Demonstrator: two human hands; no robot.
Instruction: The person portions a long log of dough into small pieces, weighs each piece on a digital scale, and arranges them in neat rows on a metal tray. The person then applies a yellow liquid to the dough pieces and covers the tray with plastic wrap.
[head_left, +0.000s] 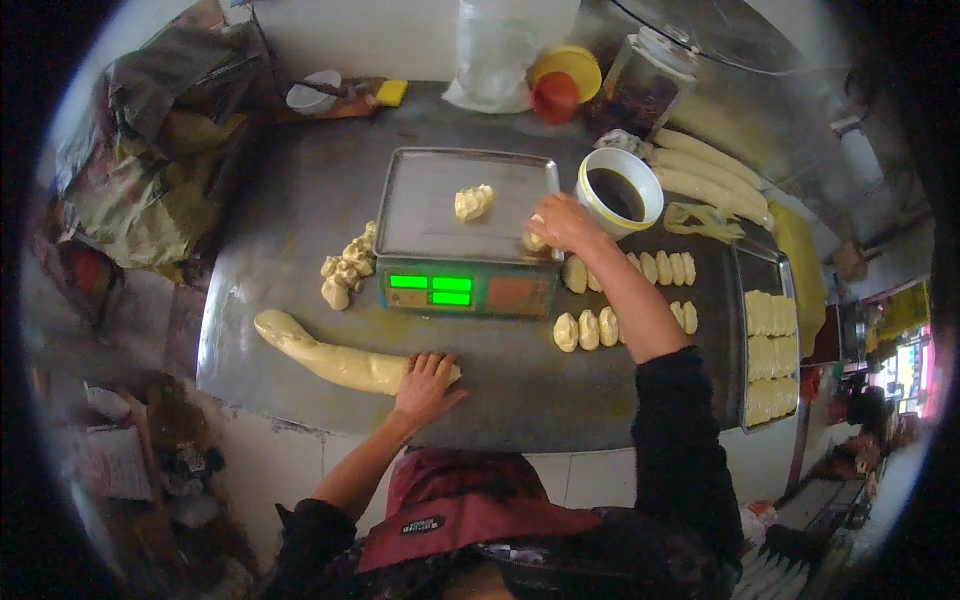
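My left hand (427, 390) lies over the right end of a long dough roll (337, 364), fingers across the top and thumb apart on the near side. My right hand (566, 221) grips a small piece of dough (534, 238) at the right edge of the digital scale's metal pan (420, 202). Another dough lump (474, 202) sits on that pan. On the front of the scale (517, 292), green displays are lit. Several dough pieces stand in two rows, a back row (664, 268) and a front row (589, 330), partly hidden by my right forearm.
Small dough lumps (341, 274) cluster left of the scale. A white bucket of dark liquid (651, 176) stands behind my right hand. Farther right are long pale rolls (712, 180) and a metal tray (787, 274) of dough pieces. A lidded jar (649, 75) stands at the back.
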